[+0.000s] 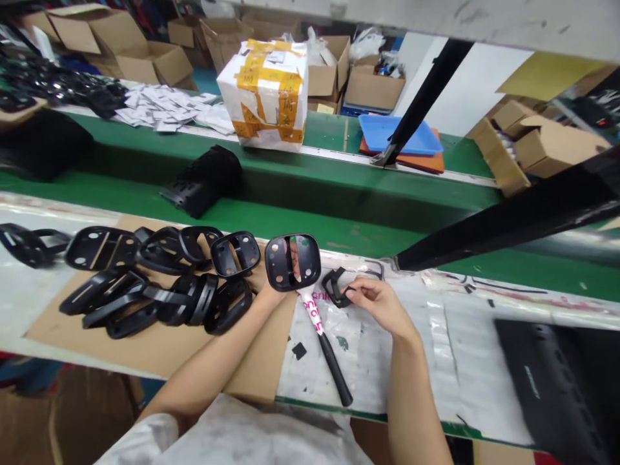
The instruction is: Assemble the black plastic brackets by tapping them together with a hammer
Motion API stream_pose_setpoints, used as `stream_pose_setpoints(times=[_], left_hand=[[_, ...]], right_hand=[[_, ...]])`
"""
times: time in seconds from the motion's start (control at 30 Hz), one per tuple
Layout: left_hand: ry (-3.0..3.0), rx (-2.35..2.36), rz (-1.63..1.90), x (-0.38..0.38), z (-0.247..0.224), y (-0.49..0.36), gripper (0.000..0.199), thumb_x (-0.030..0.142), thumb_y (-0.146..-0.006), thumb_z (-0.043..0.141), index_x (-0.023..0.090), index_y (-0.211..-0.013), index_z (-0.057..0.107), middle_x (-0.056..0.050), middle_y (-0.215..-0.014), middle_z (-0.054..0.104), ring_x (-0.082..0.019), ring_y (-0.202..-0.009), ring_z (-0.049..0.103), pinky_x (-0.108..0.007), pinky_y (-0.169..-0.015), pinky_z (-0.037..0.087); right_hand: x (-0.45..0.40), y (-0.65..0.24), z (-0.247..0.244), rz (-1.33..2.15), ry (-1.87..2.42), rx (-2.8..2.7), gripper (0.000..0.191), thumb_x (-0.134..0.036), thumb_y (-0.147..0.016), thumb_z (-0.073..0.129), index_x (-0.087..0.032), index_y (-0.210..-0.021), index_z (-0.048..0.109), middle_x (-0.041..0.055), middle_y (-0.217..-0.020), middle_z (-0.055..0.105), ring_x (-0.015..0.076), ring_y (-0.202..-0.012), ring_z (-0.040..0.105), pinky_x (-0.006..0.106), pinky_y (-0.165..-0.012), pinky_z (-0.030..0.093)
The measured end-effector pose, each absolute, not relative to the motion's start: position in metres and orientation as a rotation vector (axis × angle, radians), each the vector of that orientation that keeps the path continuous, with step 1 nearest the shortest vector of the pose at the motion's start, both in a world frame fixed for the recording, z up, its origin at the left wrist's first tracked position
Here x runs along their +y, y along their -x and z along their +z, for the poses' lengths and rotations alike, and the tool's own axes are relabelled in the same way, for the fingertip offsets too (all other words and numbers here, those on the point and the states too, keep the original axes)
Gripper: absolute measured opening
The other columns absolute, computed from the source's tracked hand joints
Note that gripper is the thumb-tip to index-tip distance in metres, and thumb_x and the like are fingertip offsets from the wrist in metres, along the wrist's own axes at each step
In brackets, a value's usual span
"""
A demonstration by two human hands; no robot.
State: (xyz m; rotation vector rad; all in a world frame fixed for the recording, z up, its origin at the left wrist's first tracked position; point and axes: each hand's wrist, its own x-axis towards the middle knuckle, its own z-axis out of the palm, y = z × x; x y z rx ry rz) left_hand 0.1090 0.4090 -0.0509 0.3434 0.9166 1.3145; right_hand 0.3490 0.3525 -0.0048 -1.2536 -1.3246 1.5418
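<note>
My left hand (294, 257) is closed round a rounded-square black plastic frame (278, 261) with two openings, its fingers partly showing through the slot. My right hand (378, 300) pinches a small black piece (347, 292). Beside those fingertips is a small angular black plastic part (334, 287); whether it touches the pinched piece I cannot tell. Below the frame lies a tool with a black grip (335, 371) and a white shaft with pink lettering (312, 311); its far end is hidden behind the frame. Several similar black plastic frames (104, 248) lie to the left.
Brown cardboard (194, 358) lies under the frames on the white-covered bench (465, 368). A dark flat object (542, 374) rests at the right. A slanting black post (508, 210) crosses beyond my right hand. A black object (206, 181) lies on the green surface (285, 219) behind.
</note>
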Motion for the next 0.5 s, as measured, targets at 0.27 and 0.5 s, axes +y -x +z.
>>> stream_pose_setpoints(times=[0.27,0.5], left_hand=[[-0.435,0.813,1.402,0.403,-0.043,-0.103,0.035,0.046,-0.073,0.091,0.020,-0.076,0.067,0.004,-0.059,0.058,-0.010,-0.049,0.050,-0.021,-0.045,0.044],[-0.627,0.772,1.140,0.406,-0.049,-0.116,0.056,0.070,-0.085,0.074,0.021,-0.067,0.057,0.000,-0.057,0.057,-0.016,-0.055,0.059,-0.026,-0.053,0.049]], right_hand=[[0.323,-0.358,0.006,1.201,1.398,-1.839,0.031,-0.051,-0.103,0.067,-0.029,-0.110,0.088,0.0102,-0.108,0.069,0.0254,-0.102,0.067,0.032,-0.074,0.052],[0.312,-0.341,0.001,1.141,1.634,-1.590,0.037,-0.055,-0.103,0.063,-0.021,-0.112,0.075,0.0021,-0.066,0.070,0.0203,-0.059,0.063,0.031,-0.059,0.048]])
